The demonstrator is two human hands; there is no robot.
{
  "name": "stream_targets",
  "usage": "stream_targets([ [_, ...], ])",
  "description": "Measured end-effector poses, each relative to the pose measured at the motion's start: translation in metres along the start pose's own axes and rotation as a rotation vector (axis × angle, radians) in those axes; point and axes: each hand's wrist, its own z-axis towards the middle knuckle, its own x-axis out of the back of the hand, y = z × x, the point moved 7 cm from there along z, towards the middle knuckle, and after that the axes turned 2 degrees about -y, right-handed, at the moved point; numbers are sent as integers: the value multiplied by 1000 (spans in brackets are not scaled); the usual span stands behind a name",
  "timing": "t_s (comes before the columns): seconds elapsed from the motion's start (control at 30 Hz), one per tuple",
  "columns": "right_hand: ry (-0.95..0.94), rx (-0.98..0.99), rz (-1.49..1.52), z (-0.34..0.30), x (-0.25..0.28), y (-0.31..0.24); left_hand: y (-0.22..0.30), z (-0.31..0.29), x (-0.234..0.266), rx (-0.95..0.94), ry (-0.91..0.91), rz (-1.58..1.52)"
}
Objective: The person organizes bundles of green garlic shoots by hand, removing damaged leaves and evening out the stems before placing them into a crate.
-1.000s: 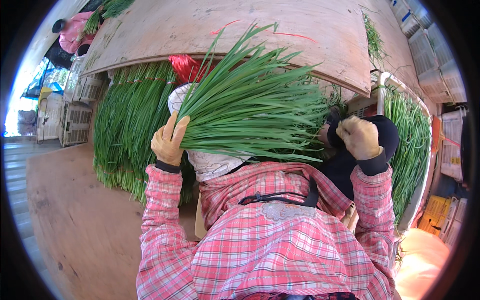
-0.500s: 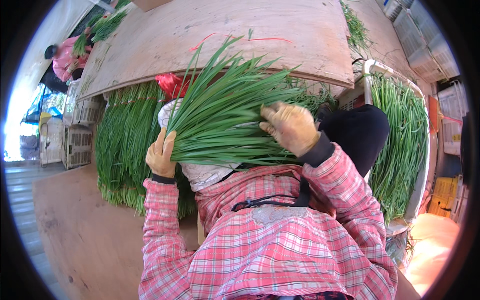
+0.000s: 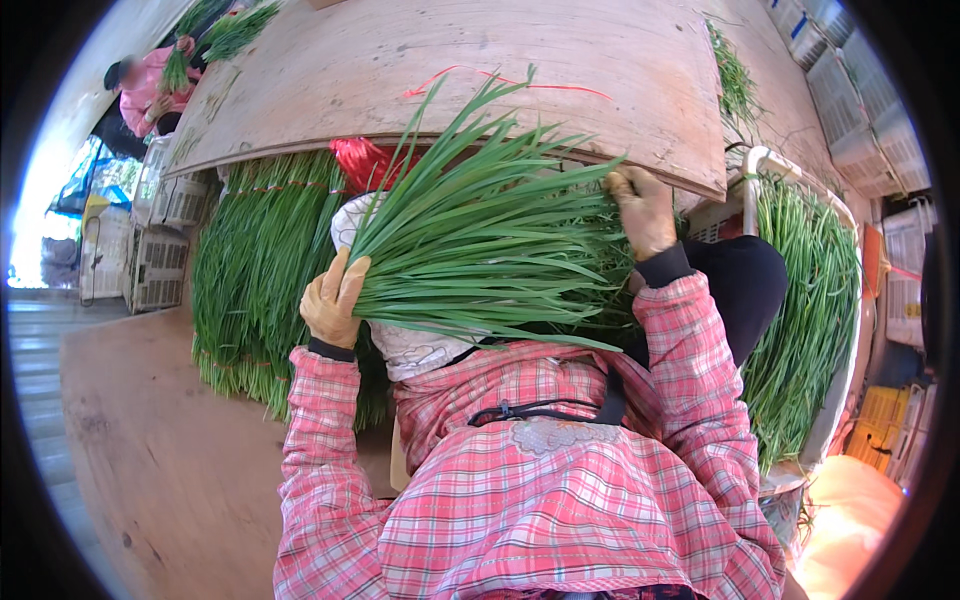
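"Right hand (image 3: pixel 643 205) has moved outward, from over the middle of the leaf bunch (image 3: pixel 490 240) to its tips, while the left hand (image 3: pixel 333 300) has stayed at the opposite end. How does the bunch lie?"

"Between the hands, long axis running from left to right: gathered narrow at the left one, fanning out toward the right one."

"Which hand is nearer?"

"Neither, really. Left is on the narrow end; right is at the upper corner of the fan, farther from the body than the left."

"And the fingers?"

"Left ones are closed around the gathered ends. Right ones are curled in by a leaf tip; whether they pinch it, I can't tell."

"What's around them?"

"Beyond both hands, a wooden board (image 3: pixel 600 50) bearing a red strip (image 3: pixel 560 87). Outward of the left hand, a row of green bundles (image 3: pixel 262 270); outward of the right, a white crate (image 3: pixel 752 190) filled with leaves (image 3: pixel 800 320)."
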Motion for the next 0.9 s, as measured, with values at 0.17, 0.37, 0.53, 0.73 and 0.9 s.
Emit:
stream_targets([
  [0.17, 340, -224, 518, -1, 63, 22, 0, 1, -2, -7, -14, -1],
  [0.37, 8, 395, -49, -8, 1, -103, -2, -1, -1, -17, -18, -10],
  [0.53, -140, 749, -347, -12, -64, -142, 3, 13, 1, -56, -24, -6],
  [0.73, -47, 62, 350, -20, -16, -100, 2, 10, 6, -63, -45, 11],
  [0.9, -39, -1, 29, -30, 25, -1, -7, 19, 8, 37, -47, -158],
])
